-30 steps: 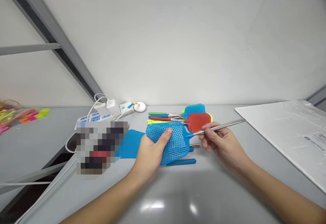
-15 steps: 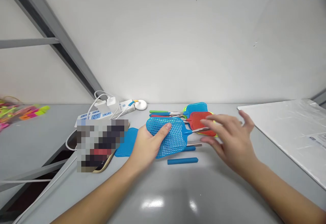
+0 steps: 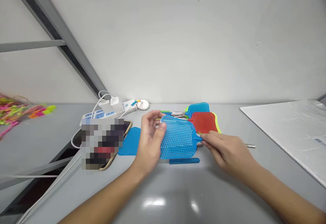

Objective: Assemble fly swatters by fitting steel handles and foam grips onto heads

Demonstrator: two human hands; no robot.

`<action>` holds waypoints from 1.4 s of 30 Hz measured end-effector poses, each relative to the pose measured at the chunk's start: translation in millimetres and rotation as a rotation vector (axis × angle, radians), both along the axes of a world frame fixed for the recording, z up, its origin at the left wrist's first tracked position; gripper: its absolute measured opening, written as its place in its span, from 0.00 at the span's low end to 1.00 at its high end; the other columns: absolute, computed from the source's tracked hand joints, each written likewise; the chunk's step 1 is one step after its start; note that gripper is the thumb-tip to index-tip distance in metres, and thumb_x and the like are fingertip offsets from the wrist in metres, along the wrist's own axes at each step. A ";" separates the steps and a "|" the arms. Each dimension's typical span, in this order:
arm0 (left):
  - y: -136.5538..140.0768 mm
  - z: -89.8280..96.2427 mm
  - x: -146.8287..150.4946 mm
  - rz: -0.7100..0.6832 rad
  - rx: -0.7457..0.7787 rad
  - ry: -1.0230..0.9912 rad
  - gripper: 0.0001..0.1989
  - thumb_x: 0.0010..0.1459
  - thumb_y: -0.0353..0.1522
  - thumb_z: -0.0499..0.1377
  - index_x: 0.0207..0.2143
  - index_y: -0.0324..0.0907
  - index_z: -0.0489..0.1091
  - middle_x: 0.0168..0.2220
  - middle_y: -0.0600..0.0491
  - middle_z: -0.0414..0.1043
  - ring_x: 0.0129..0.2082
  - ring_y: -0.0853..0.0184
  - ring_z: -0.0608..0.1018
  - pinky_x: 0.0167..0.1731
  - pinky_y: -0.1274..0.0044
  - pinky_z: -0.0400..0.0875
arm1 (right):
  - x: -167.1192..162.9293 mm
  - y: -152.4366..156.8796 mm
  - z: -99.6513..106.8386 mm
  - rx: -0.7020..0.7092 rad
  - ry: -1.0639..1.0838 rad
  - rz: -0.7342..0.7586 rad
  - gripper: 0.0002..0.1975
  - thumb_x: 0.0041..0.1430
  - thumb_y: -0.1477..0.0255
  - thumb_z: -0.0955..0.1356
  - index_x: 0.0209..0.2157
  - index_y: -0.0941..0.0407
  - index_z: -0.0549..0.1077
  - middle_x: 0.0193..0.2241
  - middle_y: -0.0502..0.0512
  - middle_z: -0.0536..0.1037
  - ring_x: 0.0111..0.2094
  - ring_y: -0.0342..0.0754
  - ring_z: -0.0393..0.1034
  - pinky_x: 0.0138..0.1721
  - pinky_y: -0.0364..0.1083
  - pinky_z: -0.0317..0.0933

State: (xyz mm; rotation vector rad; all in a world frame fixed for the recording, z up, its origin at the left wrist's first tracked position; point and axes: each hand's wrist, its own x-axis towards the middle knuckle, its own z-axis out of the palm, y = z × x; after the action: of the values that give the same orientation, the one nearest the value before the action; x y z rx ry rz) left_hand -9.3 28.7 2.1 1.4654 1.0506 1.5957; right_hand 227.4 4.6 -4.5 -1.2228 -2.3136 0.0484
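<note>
A blue fly swatter (image 3: 178,139) with a mesh head is held above the table between both hands. My left hand (image 3: 150,142) grips the left edge of the head, its thumb on the front and its fingers partly hidden. My right hand (image 3: 226,149) is closed in a pinch on the neck, where the head meets the shaft. A metal rod end (image 3: 251,146) shows to the right of that hand; its middle is hidden by the hand. Below the swatter lies a blue handle grip (image 3: 184,161). Another blue swatter head (image 3: 129,142) lies left of my left hand.
Behind are a red swatter (image 3: 203,122) and another blue swatter (image 3: 200,108), with yellow-green edges beneath. A phone (image 3: 127,126), partly pixelated, and a power strip (image 3: 99,114) with cables stand left. White wrapped sheet material (image 3: 280,125) lies right. Colourful pieces (image 3: 38,112) lie far left.
My right hand has closed on the swatter's neck; its fingers were spread near the shaft before. My left hand has shifted from the middle of the mesh to its left edge.
</note>
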 end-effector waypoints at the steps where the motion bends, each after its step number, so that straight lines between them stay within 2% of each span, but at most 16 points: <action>1: 2.6 -0.7 -4.0 -0.012 0.058 0.019 0.18 0.64 0.45 0.54 0.51 0.48 0.64 0.53 0.50 0.67 0.52 0.62 0.71 0.48 0.70 0.69 | 0.5 0.2 1.2 -0.097 0.060 -0.014 0.11 0.68 0.72 0.58 0.37 0.53 0.71 0.24 0.48 0.70 0.24 0.42 0.61 0.25 0.43 0.50; 5: 12.1 -0.6 -20.2 -0.097 0.317 0.296 0.28 0.63 0.55 0.44 0.53 0.48 0.66 0.58 0.48 0.64 0.58 0.56 0.65 0.56 0.63 0.61 | 2.4 1.5 8.4 -0.318 0.215 -0.065 0.14 0.69 0.67 0.58 0.34 0.52 0.71 0.23 0.47 0.69 0.23 0.43 0.60 0.27 0.43 0.52; 6: 13.7 -0.5 -22.8 -0.092 0.378 0.400 0.30 0.61 0.56 0.46 0.53 0.48 0.66 0.57 0.47 0.65 0.58 0.55 0.65 0.57 0.61 0.59 | 2.5 1.5 9.9 -0.332 0.230 -0.063 0.14 0.69 0.66 0.58 0.34 0.52 0.71 0.23 0.47 0.69 0.23 0.43 0.59 0.26 0.44 0.52; 8: 15.8 -0.9 -25.4 -0.012 0.460 0.566 0.25 0.61 0.53 0.52 0.52 0.49 0.66 0.55 0.48 0.67 0.56 0.56 0.66 0.57 0.61 0.57 | 2.3 1.0 11.3 -0.339 0.250 -0.047 0.14 0.69 0.66 0.58 0.34 0.52 0.72 0.23 0.48 0.69 0.24 0.44 0.59 0.27 0.44 0.53; 11: 17.0 -1.9 -26.1 0.125 0.505 0.640 0.09 0.62 0.38 0.58 0.45 0.48 0.67 0.49 0.50 0.71 0.51 0.59 0.69 0.52 0.63 0.60 | 1.4 -0.6 9.9 -0.303 0.260 -0.014 0.13 0.69 0.68 0.58 0.36 0.53 0.72 0.25 0.48 0.70 0.24 0.43 0.60 0.27 0.44 0.54; 13: 16.7 -1.5 -26.3 0.117 0.536 0.638 0.03 0.62 0.34 0.57 0.39 0.47 0.66 0.43 0.52 0.73 0.45 0.61 0.71 0.50 0.64 0.60 | 1.4 -1.2 7.1 -0.234 0.255 0.012 0.11 0.69 0.71 0.59 0.36 0.53 0.71 0.25 0.48 0.70 0.24 0.42 0.61 0.27 0.43 0.54; 16: 13.3 1.2 -25.7 0.044 0.563 0.633 0.04 0.63 0.32 0.55 0.33 0.45 0.65 0.31 0.55 0.72 0.34 0.65 0.71 0.50 0.64 0.60 | 2.6 -0.3 1.7 -0.073 0.231 0.044 0.09 0.67 0.74 0.60 0.36 0.54 0.70 0.23 0.47 0.67 0.23 0.41 0.58 0.25 0.42 0.53; 19: 5.8 4.9 -21.3 -0.016 0.404 0.578 0.11 0.64 0.34 0.54 0.27 0.44 0.61 0.25 0.57 0.64 0.27 0.69 0.67 0.37 0.72 0.65 | 4.0 3.0 -2.4 0.083 0.184 0.066 0.08 0.65 0.78 0.61 0.38 0.54 0.71 0.22 0.47 0.66 0.23 0.42 0.56 0.24 0.43 0.51; 21: 0.2 7.2 -15.8 -0.058 0.195 0.488 0.17 0.64 0.37 0.53 0.23 0.43 0.56 0.21 0.58 0.57 0.23 0.71 0.62 0.26 0.77 0.60 | 4.1 5.7 -2.8 0.188 0.153 0.071 0.10 0.63 0.81 0.62 0.41 0.55 0.71 0.24 0.49 0.71 0.26 0.43 0.58 0.26 0.43 0.53; 23: -3.9 9.2 -9.4 -0.121 -0.027 0.311 0.20 0.64 0.40 0.54 0.22 0.43 0.54 0.20 0.60 0.53 0.20 0.73 0.58 0.21 0.79 0.55 | 4.2 8.2 -1.3 0.311 0.123 0.053 0.14 0.60 0.85 0.64 0.43 0.54 0.71 0.28 0.51 0.76 0.30 0.45 0.61 0.29 0.44 0.57; 26: -4.7 12.2 -2.2 -0.239 -0.322 -0.038 0.17 0.60 0.43 0.58 0.25 0.42 0.63 0.21 0.59 0.61 0.20 0.73 0.64 0.22 0.81 0.60 | 8.2 12.1 2.3 0.501 0.106 0.004 0.19 0.56 0.88 0.67 0.45 0.53 0.71 0.32 0.51 0.80 0.33 0.47 0.63 0.33 0.46 0.61; 28: -1.6 14.3 -1.1 -0.256 -0.446 -0.184 0.14 0.56 0.43 0.61 0.29 0.41 0.69 0.24 0.56 0.68 0.22 0.71 0.69 0.25 0.79 0.66 | 15.1 16.0 3.8 0.604 0.130 -0.041 0.20 0.54 0.88 0.68 0.43 0.52 0.72 0.32 0.51 0.80 0.33 0.48 0.65 0.35 0.47 0.63; 31: 5.4 17.1 -4.9 -0.202 -0.469 -0.260 0.13 0.54 0.42 0.64 0.31 0.40 0.71 0.27 0.54 0.73 0.22 0.70 0.72 0.26 0.78 0.68 | 27.3 22.0 4.2 0.636 0.213 -0.131 0.14 0.54 0.86 0.70 0.36 0.53 0.70 0.30 0.50 0.79 0.31 0.46 0.68 0.33 0.46 0.63; 34: 9.9 17.4 -10.0 -0.213 -0.456 -0.264 0.13 0.54 0.41 0.65 0.32 0.40 0.72 0.29 0.53 0.75 0.23 0.71 0.73 0.28 0.79 0.69 | 30.3 22.1 4.0 0.566 0.257 -0.189 0.09 0.58 0.81 0.70 0.34 0.53 0.69 0.26 0.48 0.73 0.24 0.41 0.65 0.24 0.41 0.58; 37: 8.9 12.8 -11.4 -0.299 -0.488 -0.252 0.14 0.54 0.42 0.64 0.33 0.40 0.73 0.29 0.54 0.75 0.26 0.70 0.74 0.30 0.79 0.70 | 19.8 14.2 3.7 0.494 0.146 -0.116 0.05 0.62 0.76 0.68 0.40 0.54 0.72 0.24 0.46 0.68 0.19 0.38 0.56 0.19 0.41 0.52; 42: 6.2 2.7 -5.7 -0.447 -0.558 -0.190 0.15 0.55 0.44 0.63 0.32 0.40 0.71 0.28 0.54 0.73 0.25 0.70 0.74 0.28 0.79 0.69 | 3.8 0.2 1.7 0.435 0.058 0.048 0.09 0.64 0.75 0.66 0.46 0.56 0.72 0.24 0.47 0.66 0.21 0.39 0.57 0.20 0.41 0.50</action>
State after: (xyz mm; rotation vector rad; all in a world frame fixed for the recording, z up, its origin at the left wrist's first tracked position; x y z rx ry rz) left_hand -15.0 34.9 4.8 1.0475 0.8837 0.9952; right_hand 231.1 4.7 -2.8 -0.9314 -2.1510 -0.3781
